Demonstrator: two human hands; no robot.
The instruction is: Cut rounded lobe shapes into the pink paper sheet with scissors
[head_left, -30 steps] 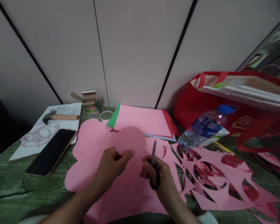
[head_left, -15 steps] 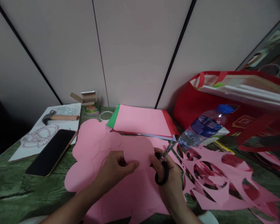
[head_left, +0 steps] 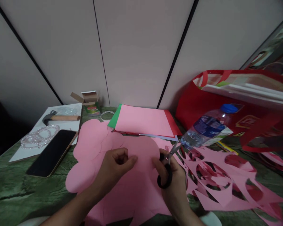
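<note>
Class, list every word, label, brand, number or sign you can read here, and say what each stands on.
No text is clear enough to quote.
Small box: red lettering on its side, too blurred to read.
Bottle label: pale marks on blue, too blurred.
Red bag: yellowish marks, too blurred.
Pink disc: no writing visible.

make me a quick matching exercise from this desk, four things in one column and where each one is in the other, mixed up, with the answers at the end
Things
1. scissors
2. pink paper disc
3. hammer
4. bottle

Places
A. on the white sheet
B. in the right hand
C. in front of the red bag
D. between the left hand and the right hand

Pairs: 1-B, 2-D, 3-A, 4-C
</note>
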